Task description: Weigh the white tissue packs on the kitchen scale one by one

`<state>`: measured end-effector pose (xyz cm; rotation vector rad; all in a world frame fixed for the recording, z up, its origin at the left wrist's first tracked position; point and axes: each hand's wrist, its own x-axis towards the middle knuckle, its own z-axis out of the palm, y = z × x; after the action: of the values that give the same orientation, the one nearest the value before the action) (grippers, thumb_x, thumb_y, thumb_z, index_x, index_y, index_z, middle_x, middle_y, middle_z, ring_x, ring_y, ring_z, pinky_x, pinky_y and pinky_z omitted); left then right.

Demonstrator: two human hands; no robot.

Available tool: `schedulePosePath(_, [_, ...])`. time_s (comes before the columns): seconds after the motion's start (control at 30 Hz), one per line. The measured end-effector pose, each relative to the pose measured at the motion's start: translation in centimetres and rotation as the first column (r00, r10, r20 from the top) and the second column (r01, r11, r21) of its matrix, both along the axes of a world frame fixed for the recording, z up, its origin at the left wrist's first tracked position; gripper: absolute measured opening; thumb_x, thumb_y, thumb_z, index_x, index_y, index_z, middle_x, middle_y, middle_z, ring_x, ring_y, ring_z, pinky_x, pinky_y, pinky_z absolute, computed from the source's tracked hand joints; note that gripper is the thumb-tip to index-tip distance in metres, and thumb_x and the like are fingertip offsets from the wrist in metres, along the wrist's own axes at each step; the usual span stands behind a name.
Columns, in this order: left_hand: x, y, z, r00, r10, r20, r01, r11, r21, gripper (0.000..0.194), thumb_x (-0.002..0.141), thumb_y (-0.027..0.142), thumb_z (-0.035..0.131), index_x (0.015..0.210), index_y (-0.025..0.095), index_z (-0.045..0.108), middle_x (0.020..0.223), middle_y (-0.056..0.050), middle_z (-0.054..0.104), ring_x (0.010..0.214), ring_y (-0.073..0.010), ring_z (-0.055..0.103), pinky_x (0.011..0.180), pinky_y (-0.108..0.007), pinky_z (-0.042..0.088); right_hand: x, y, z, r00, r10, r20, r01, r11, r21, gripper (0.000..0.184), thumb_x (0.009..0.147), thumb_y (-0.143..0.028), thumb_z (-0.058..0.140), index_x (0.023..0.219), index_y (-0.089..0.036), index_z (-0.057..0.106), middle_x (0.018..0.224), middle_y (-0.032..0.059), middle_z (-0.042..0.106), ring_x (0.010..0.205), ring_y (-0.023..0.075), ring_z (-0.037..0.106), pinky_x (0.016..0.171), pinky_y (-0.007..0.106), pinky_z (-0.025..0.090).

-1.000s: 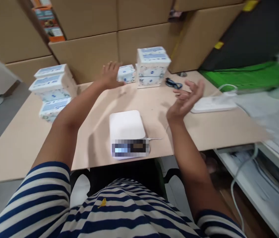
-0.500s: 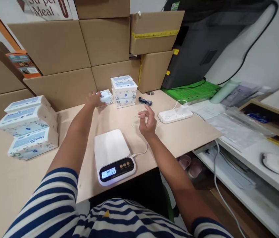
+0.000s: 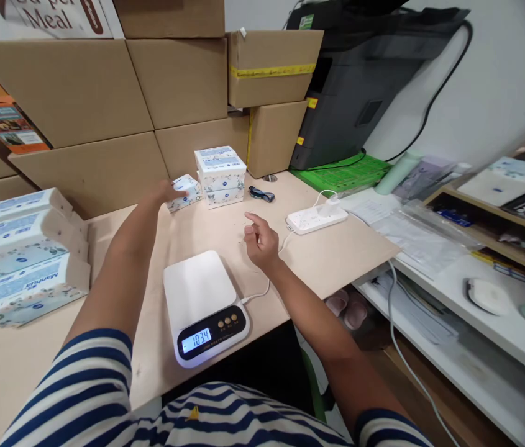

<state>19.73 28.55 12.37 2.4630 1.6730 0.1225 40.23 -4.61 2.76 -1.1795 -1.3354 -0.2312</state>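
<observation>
My left hand (image 3: 165, 191) reaches to the back of the table and grips the left end of a small white-and-blue tissue pack (image 3: 186, 189). That pack is turned at an angle beside a stack of tissue packs (image 3: 223, 179). Nothing shows in my right hand (image 3: 262, 243), which is held loosely above the table with the index finger out and the other fingers bent. Between my forearms lies a white digital scale (image 3: 201, 279), its platform bare and its lit display showing 103.4 with a minus sign. Several more tissue packs (image 3: 33, 251) are piled at the left.
Cardboard boxes (image 3: 87, 164) form a wall behind the table. A white power strip (image 3: 317, 218) and a dark coiled cable (image 3: 261, 194) lie right of the tissue stack. A cord runs from the scale. A white shelf (image 3: 514, 338) with a mouse (image 3: 489, 296) stands at the right.
The view has shifted, so most things sit lower and further left. The tissue pack in my left hand has turned and tilted beside the stack. My right hand's fingers have curled somewhat more.
</observation>
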Motion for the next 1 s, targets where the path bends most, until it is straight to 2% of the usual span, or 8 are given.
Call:
schedulePosePath(0.2, [0.1,-1.8,-1.3,0.999,0.033,0.042,-0.036,0.996,0.086,0.144,0.060,0.105,0.075,0.161,0.004,0.057,0.175,-0.037,0.045,0.170,-0.0602,0.027,0.136,-0.070,0.028,-0.4,-0.7,0.4,0.999,0.027,0.027,-0.027,0.999,-0.027,0.055,0.117,-0.058,0.044,0.132,-0.018,0.078,0.061,-0.0022,0.063,0.051,0.0157,0.054,0.062,0.031,0.054])
schedulePosePath(0.33, [0.2,-3.4,-1.8,0.997,0.036,0.072,-0.040,0.998,0.049,0.133,0.079,0.090,0.076,0.167,-0.003,0.041,0.176,-0.039,0.043,0.171,-0.0522,0.033,0.140,-0.058,0.029,-0.4,-0.6,0.7,0.998,0.016,0.056,-0.016,1.000,-0.004,0.052,0.117,-0.054,0.045,0.130,-0.016,0.079,0.060,-0.0027,0.062,0.050,0.0147,0.053,0.061,0.029,0.052])
schedulePosePath(0.47, [-0.2,-4.9,-1.9,0.979,0.038,0.203,-0.051,0.997,0.059,0.131,0.079,0.080,0.083,0.166,-0.008,0.042,0.172,-0.042,0.045,0.167,-0.0554,0.038,0.140,-0.059,0.026,-0.2,-0.7,0.4,0.996,0.019,0.082,-0.017,1.000,-0.020,0.050,0.116,-0.052,0.047,0.128,-0.018,0.080,0.061,-0.0015,0.065,0.049,0.0150,0.055,0.061,0.030,0.054])
schedulePosePath(0.57, [-1.1,-7.0,-2.9,0.939,-0.012,0.344,-0.020,0.996,0.088,0.134,0.076,0.084,0.085,0.170,0.000,0.042,0.178,-0.035,0.044,0.168,-0.0519,0.037,0.143,-0.058,0.024,0.2,-1.2,-0.3,0.998,-0.002,0.069,0.002,1.000,-0.005,0.045,0.113,-0.050,0.052,0.125,-0.019,0.081,0.065,0.0006,0.070,0.051,0.0167,0.061,0.061,0.031,0.056])
schedulePosePath(0.67, [-2.2,-8.8,-4.9,0.874,-0.011,0.486,-0.045,0.993,0.105,0.136,0.077,0.088,0.082,0.178,0.011,0.032,0.187,-0.025,0.034,0.174,-0.0469,0.027,0.145,-0.058,0.022,0.7,-1.6,-1.2,0.999,-0.024,0.026,0.023,0.999,0.033,0.041,0.110,-0.050,0.057,0.124,-0.020,0.081,0.070,0.0019,0.075,0.053,0.0182,0.067,0.060,0.032,0.059])
schedulePosePath(0.77, [-4.0,-10.6,-7.3,0.759,0.078,0.647,-0.169,0.982,0.081,0.136,0.078,0.069,0.092,0.182,0.016,0.022,0.191,-0.026,0.024,0.178,-0.0464,0.020,0.147,-0.057,0.016,0.7,-1.7,-1.8,1.000,-0.005,-0.005,0.005,0.999,0.033,0.041,0.109,-0.053,0.060,0.124,-0.020,0.079,0.069,0.0011,0.075,0.054,0.0195,0.070,0.061,0.033,0.061])
schedulePosePath(0.87, [-6.0,-13.0,-9.4,0.558,0.160,0.814,-0.257,0.966,-0.014,0.156,0.064,0.056,0.103,0.182,0.016,0.008,0.190,-0.030,0.015,0.180,-0.0453,0.012,0.147,-0.053,0.009,0.3,-2.2,-1.9,1.000,-0.001,-0.024,0.000,0.999,-0.040,0.048,0.109,-0.060,0.057,0.122,-0.020,0.079,0.066,-0.0001,0.073,0.055,0.0206,0.072,0.064,0.035,0.062])
schedulePosePath(1.0, [-7.9,-15.9,-10.8,0.427,0.144,0.893,-0.152,0.985,-0.087,0.181,0.041,0.057,0.111,0.181,0.018,0.004,0.188,-0.032,0.013,0.180,-0.0460,0.013,0.147,-0.053,0.010,0.2,-2.7,-1.7,0.998,0.016,-0.061,-0.023,0.993,-0.119,0.052,0.108,-0.064,0.056,0.122,-0.020,0.079,0.067,-0.0003,0.072,0.057,0.0207,0.072,0.065,0.036,0.061])
